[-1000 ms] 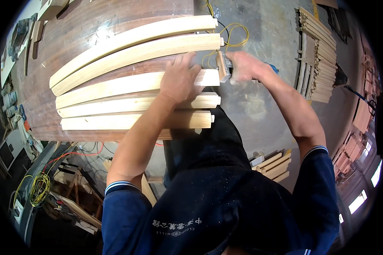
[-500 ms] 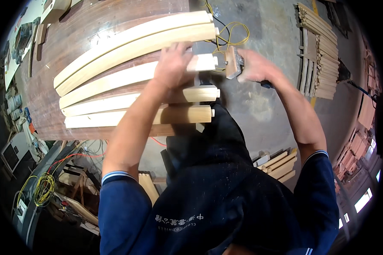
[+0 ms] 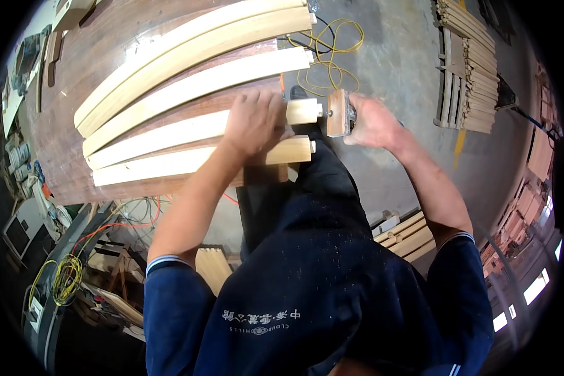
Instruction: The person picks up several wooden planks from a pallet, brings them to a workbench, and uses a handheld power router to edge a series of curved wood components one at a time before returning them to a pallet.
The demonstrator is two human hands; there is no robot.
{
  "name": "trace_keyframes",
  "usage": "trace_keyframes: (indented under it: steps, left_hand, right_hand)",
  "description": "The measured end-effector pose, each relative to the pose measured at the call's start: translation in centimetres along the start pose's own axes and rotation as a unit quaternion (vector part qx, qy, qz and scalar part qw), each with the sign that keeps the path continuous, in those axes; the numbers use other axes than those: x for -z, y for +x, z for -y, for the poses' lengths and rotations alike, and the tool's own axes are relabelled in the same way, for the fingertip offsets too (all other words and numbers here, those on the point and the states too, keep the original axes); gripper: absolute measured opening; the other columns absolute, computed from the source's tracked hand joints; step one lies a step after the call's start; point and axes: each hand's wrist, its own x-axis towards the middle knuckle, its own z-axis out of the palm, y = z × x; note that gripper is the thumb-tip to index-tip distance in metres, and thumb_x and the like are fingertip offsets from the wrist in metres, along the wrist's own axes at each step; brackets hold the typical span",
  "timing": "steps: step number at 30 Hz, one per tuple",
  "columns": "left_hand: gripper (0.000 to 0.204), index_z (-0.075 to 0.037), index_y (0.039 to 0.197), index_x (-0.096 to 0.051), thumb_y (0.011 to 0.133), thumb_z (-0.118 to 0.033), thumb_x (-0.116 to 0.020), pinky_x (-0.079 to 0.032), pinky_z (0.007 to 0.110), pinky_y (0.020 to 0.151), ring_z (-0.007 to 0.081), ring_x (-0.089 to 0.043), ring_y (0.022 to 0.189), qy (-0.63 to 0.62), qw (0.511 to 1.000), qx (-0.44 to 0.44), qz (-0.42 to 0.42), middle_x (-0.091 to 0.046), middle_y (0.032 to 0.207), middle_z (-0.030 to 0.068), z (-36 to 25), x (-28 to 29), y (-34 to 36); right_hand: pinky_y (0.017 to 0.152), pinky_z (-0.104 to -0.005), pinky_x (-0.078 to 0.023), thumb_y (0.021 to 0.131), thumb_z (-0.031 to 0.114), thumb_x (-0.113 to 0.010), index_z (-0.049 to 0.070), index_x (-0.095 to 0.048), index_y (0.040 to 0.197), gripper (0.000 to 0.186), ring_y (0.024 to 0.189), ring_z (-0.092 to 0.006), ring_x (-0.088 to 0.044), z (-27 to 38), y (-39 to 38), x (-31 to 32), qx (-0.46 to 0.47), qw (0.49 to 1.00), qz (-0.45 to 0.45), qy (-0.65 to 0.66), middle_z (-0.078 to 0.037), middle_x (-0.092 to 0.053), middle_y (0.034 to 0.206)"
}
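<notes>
Several pale, curved wooden pieces (image 3: 169,97) with short tenons at their right ends lie on a brown tabletop (image 3: 94,56). My left hand (image 3: 254,122) is closed over the second-nearest piece (image 3: 304,111), gripping it near its right part; the fingertips are curled on top and my thumb is partly hidden. My right hand (image 3: 373,122) grips a small wooden block tool with grey metal or plastic parts (image 3: 337,113), held just right of that piece's tenon. Whether the tool touches the tenon, I cannot tell. The nearest piece (image 3: 294,150) lies below my left hand.
Yellow and black cables (image 3: 341,47) lie on the grey floor beyond the table edge. Stacks of timber stand at the right (image 3: 476,75) and below the table (image 3: 407,232). A coiled yellow cable (image 3: 69,276) and assorted gear crowd the lower left.
My left hand has shifted from the middle piece to the one nearer me, and the middle piece sits farther away. The block tool in my right hand has moved down beside this piece's end.
</notes>
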Motion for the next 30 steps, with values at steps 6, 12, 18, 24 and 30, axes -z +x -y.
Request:
trace_keyframes:
  steps: [6,12,18,24,30]
  left_hand:
    - [0.057,-0.007,0.122,-0.064,0.075,-0.030,-0.086,-0.057,0.045,0.086,0.0307,-0.067,0.105,-0.035,0.999,-0.024,-0.016,-0.067,0.105,0.0110,1.9,-0.2,2.0]
    - [0.060,-0.006,0.121,-0.065,0.071,-0.027,-0.089,-0.058,0.046,0.087,0.0323,-0.067,0.109,-0.046,0.999,-0.014,-0.006,-0.068,0.109,0.0122,2.0,0.0,2.1]
    - [0.061,-0.007,0.122,-0.065,0.072,-0.029,-0.091,-0.058,0.045,0.090,0.0320,-0.066,0.112,-0.042,0.999,-0.008,0.002,-0.068,0.113,0.0123,1.7,0.1,2.0]
    - [0.058,-0.008,0.120,-0.065,0.074,-0.031,-0.091,-0.059,0.045,0.091,0.0314,-0.066,0.114,-0.032,0.999,-0.002,0.019,-0.068,0.115,0.0114,1.7,0.2,2.1]
    - [0.049,-0.010,0.116,-0.066,0.075,-0.028,-0.087,-0.060,0.043,0.088,0.0291,-0.068,0.111,-0.018,1.000,-0.001,0.011,-0.069,0.112,0.0099,1.7,0.0,2.1]
  right_hand:
    - [0.096,-0.0502,-0.054,0.063,0.020,-0.086,-0.003,-0.063,0.108,0.056,0.109,-0.0478,-0.066,1.6,-0.5,-0.5,0.052,0.993,-0.053,-0.096,-0.027,-0.070,0.109]
    - [0.097,-0.0513,-0.054,0.066,0.016,-0.082,-0.004,-0.062,0.110,0.052,0.111,-0.0479,-0.064,2.8,0.2,-0.5,0.037,0.985,-0.042,-0.163,-0.027,-0.069,0.109]
    - [0.100,-0.0517,-0.054,0.068,0.015,-0.082,-0.003,-0.062,0.119,0.058,0.115,-0.0467,-0.065,2.3,1.0,-0.5,0.038,0.976,-0.029,-0.213,-0.026,-0.069,0.112]
    - [0.103,-0.0499,-0.054,0.070,0.015,-0.080,-0.003,-0.061,0.132,0.067,0.118,-0.0447,-0.065,3.1,1.4,-0.3,0.016,0.968,-0.008,-0.251,-0.027,-0.069,0.119]
    - [0.104,-0.0480,-0.055,0.073,0.012,-0.078,-0.003,-0.061,0.135,0.066,0.120,-0.0434,-0.066,3.9,1.6,-0.2,-0.005,0.956,0.008,-0.294,-0.027,-0.069,0.122]
